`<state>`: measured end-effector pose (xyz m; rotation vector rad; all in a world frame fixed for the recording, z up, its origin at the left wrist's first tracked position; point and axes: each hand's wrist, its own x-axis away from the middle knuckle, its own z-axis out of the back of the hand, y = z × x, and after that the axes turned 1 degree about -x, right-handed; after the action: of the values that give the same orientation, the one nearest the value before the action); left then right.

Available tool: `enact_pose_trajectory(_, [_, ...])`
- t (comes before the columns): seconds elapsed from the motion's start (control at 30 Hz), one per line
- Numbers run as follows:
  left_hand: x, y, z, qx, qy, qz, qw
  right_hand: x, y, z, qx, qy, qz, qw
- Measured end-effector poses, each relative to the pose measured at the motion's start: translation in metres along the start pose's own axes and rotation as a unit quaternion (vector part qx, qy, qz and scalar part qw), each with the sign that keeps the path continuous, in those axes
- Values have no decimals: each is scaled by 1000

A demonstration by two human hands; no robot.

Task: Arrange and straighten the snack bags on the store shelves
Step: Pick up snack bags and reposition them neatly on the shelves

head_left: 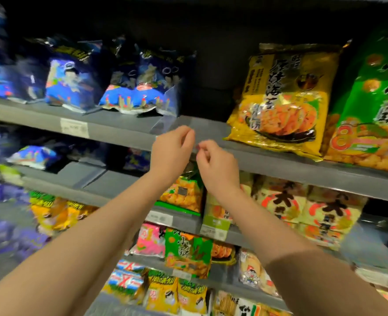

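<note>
My left hand and my right hand are raised side by side, almost touching, in front of the grey edge of the upper shelf. Both have their fingers curled in, and I see no bag in either. Just below and behind them stands a green snack bag, its dark top edge close under my wrists. A big yellow rice-cracker bag leans upright on the upper shelf to the right, beside a green bag. Dark blue bags slump in a row on the left.
A clear plastic divider separates the blue bags from a bare gap of shelf right above my hands. Price tags hang on the shelf edges. Lower shelves hold cream-and-red bags, yellow bags and pink and green packs.
</note>
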<state>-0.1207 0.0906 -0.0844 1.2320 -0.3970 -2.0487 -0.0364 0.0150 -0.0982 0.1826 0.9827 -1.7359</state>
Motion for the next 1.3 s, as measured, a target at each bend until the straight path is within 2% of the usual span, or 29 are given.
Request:
enact_pose_trajectory(0.1, [23, -49, -1, -36, -14, 48, 998, 16, 11, -47, -10, -65, -68, 996])
enact_pose_trajectory(0.23, [38, -100, -15, -64, -75, 135, 986, 24, 29, -96, -10, -130, -170, 977])
enact_pose_trajectory(0.37, [43, -134, -42, -44, -177, 179, 967, 20, 40, -127, -14, -122, -252, 960])
enact_pose_trajectory(0.47, [39, -159, -63, 5, -202, 202, 958, 16, 44, -142, -27, -103, -279, 954])
enact_pose_trajectory(0.57, [31, -176, -82, 16, -188, 230, 955, 14, 49, -151, -24, -92, -293, 952])
enact_pose_trajectory(0.67, [29, -180, -93, 30, -147, 210, 966, 14, 52, -156, -16, -81, -292, 953])
enact_pose_trajectory(0.8, [27, -177, -103, 23, -121, 240, 963, 14, 52, -155, -13, -29, -285, 958])
enact_pose_trajectory(0.87, [23, -175, -103, 39, -120, 259, 958, 13, 54, -150, -12, -17, -288, 957])
enact_pose_trajectory(0.97, [21, -172, -100, 52, -121, 270, 954, 13, 53, -143, 5, -42, -296, 954])
enact_pose_trajectory(1.17, [28, -165, -88, 45, -132, 281, 950, 9, 67, -134, -49, 15, -307, 950])
enact_pose_trajectory(1.3, [34, -159, -74, 63, -93, 295, 949, 18, 54, -127, -60, 20, -275, 959])
